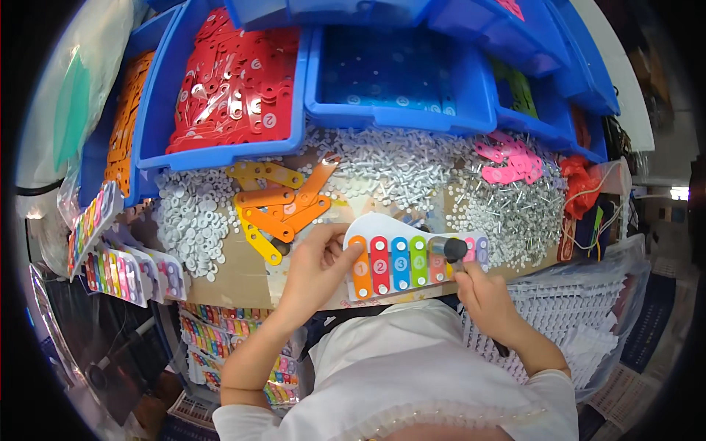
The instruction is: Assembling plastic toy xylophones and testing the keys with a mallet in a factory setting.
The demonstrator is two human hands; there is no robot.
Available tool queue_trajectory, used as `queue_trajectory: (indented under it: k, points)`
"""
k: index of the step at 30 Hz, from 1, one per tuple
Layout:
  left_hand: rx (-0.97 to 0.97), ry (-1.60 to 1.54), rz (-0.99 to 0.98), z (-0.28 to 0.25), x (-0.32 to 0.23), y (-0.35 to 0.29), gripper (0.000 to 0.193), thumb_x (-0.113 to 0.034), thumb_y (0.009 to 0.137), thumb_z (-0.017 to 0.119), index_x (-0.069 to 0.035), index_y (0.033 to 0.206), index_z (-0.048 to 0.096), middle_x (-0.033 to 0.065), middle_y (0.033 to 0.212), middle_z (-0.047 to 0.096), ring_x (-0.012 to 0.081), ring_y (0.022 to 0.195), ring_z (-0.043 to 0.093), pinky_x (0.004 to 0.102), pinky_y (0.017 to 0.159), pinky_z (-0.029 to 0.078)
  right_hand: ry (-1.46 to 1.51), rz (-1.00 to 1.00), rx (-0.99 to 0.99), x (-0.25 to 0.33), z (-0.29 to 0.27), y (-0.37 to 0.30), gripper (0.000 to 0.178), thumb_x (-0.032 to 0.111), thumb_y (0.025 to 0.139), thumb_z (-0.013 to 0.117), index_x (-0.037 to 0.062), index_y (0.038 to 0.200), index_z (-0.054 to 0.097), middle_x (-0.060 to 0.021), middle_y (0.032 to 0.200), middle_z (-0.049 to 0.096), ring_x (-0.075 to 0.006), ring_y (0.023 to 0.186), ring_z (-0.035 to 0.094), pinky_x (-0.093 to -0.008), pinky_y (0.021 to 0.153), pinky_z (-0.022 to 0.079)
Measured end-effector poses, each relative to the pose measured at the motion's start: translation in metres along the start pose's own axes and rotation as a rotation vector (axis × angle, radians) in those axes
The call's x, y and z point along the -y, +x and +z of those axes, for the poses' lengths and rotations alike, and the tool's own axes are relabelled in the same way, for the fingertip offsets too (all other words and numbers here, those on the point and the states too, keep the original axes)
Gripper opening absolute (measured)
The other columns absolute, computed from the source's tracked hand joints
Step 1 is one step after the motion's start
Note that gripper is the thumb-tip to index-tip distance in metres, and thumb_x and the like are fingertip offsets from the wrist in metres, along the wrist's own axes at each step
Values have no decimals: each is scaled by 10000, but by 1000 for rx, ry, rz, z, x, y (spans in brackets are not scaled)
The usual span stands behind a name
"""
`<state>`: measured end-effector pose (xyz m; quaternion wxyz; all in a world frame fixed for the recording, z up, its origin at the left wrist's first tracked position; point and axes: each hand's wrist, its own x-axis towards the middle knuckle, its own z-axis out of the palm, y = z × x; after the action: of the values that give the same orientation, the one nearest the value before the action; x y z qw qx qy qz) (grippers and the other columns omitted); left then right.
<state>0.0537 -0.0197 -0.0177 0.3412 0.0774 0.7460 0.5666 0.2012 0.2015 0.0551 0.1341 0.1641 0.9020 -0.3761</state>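
A toy xylophone (375,226) with a white base and a row of coloured bars lies at the table's near edge. My left hand (318,266) grips its left end, the thumb by the orange bar (360,275). Closed round the handle of a small hammer is my right hand (483,295). The dark hammer head (456,249) is over the bars toward the right end and partly hides them; whether it touches them I cannot tell. Loose orange bars (268,197) and yellow bars (257,239) lie beyond my left hand.
Blue bins (220,156) of coloured bars line the back. White washers (193,213), white plastic pieces (390,158), metal pins (507,224) and pink bars (507,163) are heaped on the table. Xylophones (118,275) stand at the left; a crate of white parts (559,316) is at the right.
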Motion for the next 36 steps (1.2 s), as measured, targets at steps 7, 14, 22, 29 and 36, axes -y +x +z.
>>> queue_trajectory:
  k: [7,14,22,29,36]
  points:
    - [-14,-15,-1,0,-6,-1,260,-94,870,700,33,1086,628,-20,828,531,37,710,445,183,611,373,12,-4,77,14,12,14,196,157,954,556,-5,1061,534,-178,609,578,-383,550,604,-459,479,436]
    - [-18,-7,103,0,0,-3,276,-123,875,701,30,1091,624,8,837,523,65,704,453,213,616,391,-135,-133,128,33,18,29,161,158,953,556,4,987,526,-184,627,584,-376,520,588,-439,454,440]
    - [58,51,123,-10,-2,-5,435,-166,833,737,1,1205,585,101,1043,584,179,928,572,272,790,454,-1,-83,250,36,19,34,167,178,947,563,12,949,540,-177,646,595,-365,551,611,-428,471,466]
    - [282,629,675,-16,13,-21,966,-397,633,815,-109,1450,387,89,1542,318,302,1442,245,554,1139,100,-134,-330,303,35,16,8,146,179,920,593,38,934,556,-154,642,600,-330,548,618,-399,474,484]
    - [215,817,730,0,26,-20,1029,-496,600,793,-118,1461,374,53,1561,286,269,1462,191,616,1118,52,-138,-269,355,24,21,2,163,208,918,592,52,964,581,-161,657,594,-365,577,622,-446,516,490]
